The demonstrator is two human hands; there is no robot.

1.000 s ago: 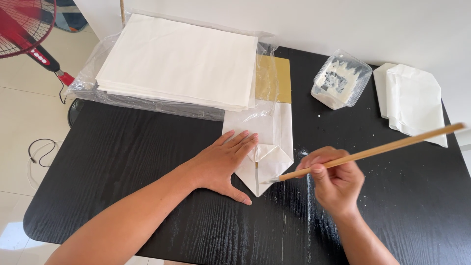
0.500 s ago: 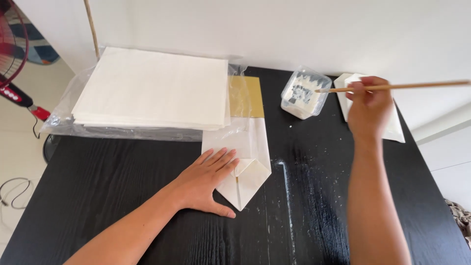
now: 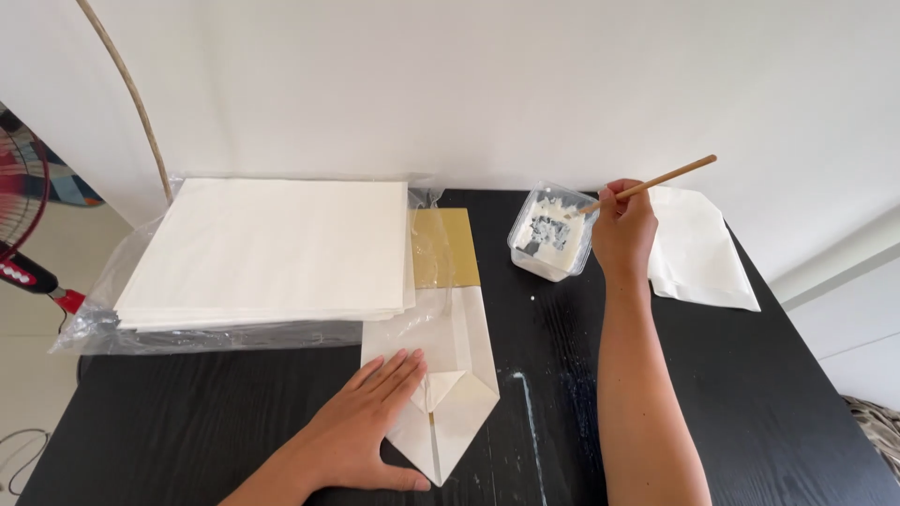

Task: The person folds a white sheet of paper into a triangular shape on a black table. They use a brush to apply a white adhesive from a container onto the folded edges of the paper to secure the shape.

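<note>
Left hand (image 3: pixel 361 436) lies flat, fingers spread and extended, palm down on the folded paper bag (image 3: pixel 441 375) near the front edge of the black table (image 3: pixel 234 412); it grips nothing, only pins the bag so the pointed, folded bottom flap stays creased and in place. Right hand (image 3: pixel 623 230) is up toward the back edge, fingers pinched closed around a thin wooden stick (image 3: pixel 656 180), its tip dipped into a clear plastic tub of white paste (image 3: pixel 551 234), held pen-like, probably for control at the tip. The bag's far end, a gold-coloured strip (image 3: pixel 445 248), runs up beside a big stack of white sheets in a clear plastic wrap (image 3: pixel 267 248) filling the back left corner. A small pile of finished white bags (image 3: pixel 698 248) sits at the back right corner, just beyond the right hand. White smears mark the table (image 3: pixel 525 412) between bag and right forearm. A fan (image 3: pixel 23 215) stands off the left edge. Nothing blocks the way between tub and bag.
</note>
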